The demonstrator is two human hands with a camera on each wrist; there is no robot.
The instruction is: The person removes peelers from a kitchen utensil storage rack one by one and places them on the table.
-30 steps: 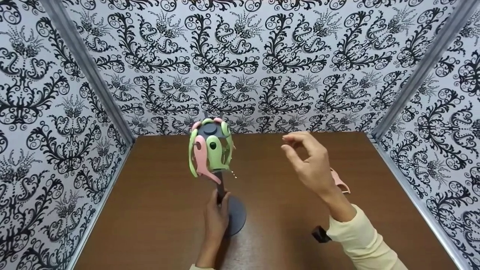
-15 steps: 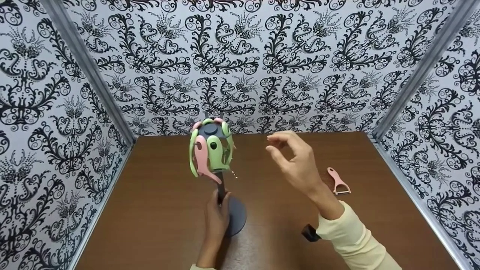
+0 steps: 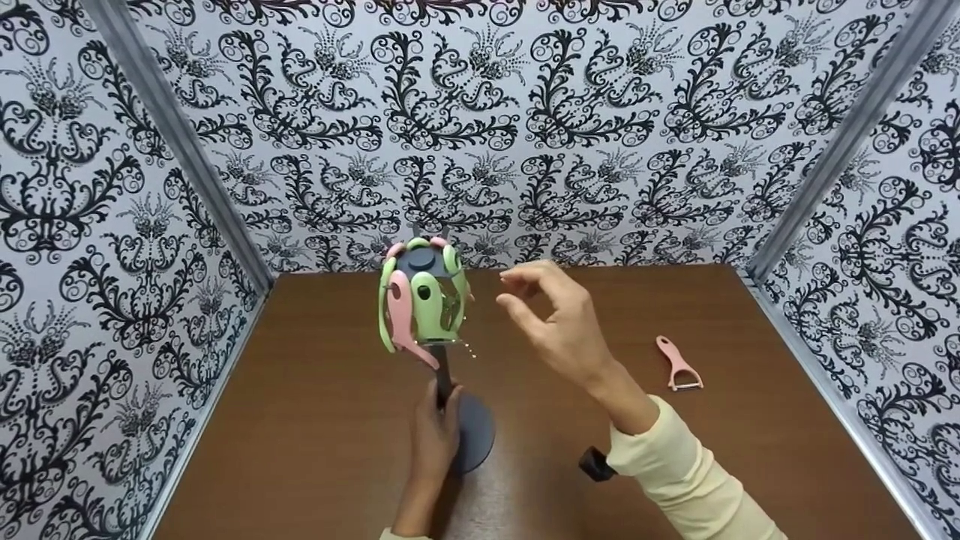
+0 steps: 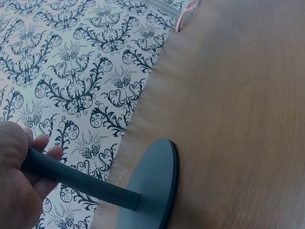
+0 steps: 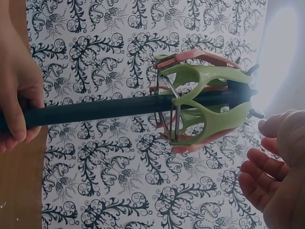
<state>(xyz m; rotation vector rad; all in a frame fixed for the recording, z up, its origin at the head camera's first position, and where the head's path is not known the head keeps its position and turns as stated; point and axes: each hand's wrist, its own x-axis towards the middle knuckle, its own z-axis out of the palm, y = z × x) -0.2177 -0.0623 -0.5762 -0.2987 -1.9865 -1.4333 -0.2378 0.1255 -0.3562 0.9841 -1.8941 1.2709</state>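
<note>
A dark grey stand with a round base [image 3: 472, 435] is upright on the table. Pink peelers [image 3: 401, 311] and green peelers [image 3: 429, 315] hang by their handle holes from hooks round its top. My left hand [image 3: 435, 435] grips the pole [image 4: 86, 181] low down, just above the base. To the right of the hanging peelers, my right hand [image 3: 559, 322] is raised with loosely bent fingers and holds nothing. The right wrist view has this hand [image 5: 276, 176] near the hook ends, apart from the green peelers [image 5: 214, 76]. One pink peeler [image 3: 670, 354] lies on the table to the right.
The brown wooden table [image 3: 315, 450] is enclosed by walls with black-and-white scroll paper [image 3: 480, 112]. Grey metal posts [image 3: 180, 135] run along the corners. A dark device [image 3: 596, 463] sits at my right wrist.
My right hand has moved left toward the stand, uncovering the pink peeler on the table. My left hand keeps its grip on the pole, and the hanging peelers have shifted very slightly.
</note>
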